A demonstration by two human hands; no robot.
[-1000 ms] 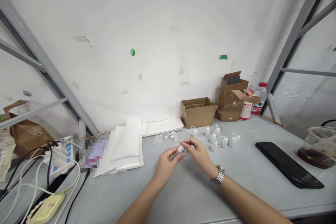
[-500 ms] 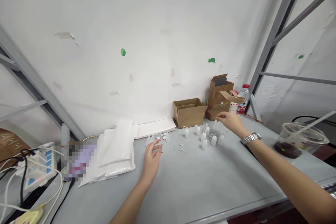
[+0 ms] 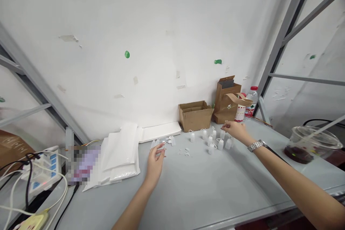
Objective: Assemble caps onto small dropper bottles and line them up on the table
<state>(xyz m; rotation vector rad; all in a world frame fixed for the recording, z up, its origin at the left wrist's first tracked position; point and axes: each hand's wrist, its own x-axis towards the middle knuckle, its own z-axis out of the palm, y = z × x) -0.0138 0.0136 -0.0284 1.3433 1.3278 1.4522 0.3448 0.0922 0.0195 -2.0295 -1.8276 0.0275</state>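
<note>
My right hand (image 3: 235,130) reaches out over a cluster of small white dropper bottles (image 3: 212,140) standing on the grey table (image 3: 205,190). Its fingertips pinch the top of one small bottle (image 3: 222,134) at the cluster's far side. A metal watch (image 3: 257,145) is on that wrist. My left hand (image 3: 155,160) hovers low over the table with fingers loosely apart, its tips next to several small clear caps (image 3: 167,140). A few tiny loose rings (image 3: 185,152) lie between the two hands.
An open cardboard box (image 3: 195,115), a brown paper bag (image 3: 228,102), a cup and a water bottle (image 3: 252,100) stand against the wall. White plastic bags (image 3: 121,151) lie left; power strips and cables (image 3: 40,172) lie further left. A plastic bowl with dark liquid (image 3: 309,143) sits right.
The hands, together on one bottle a second ago, have parted. My right hand carried the bottle to the cluster and has now lowered it; my left hand moved toward the caps.
</note>
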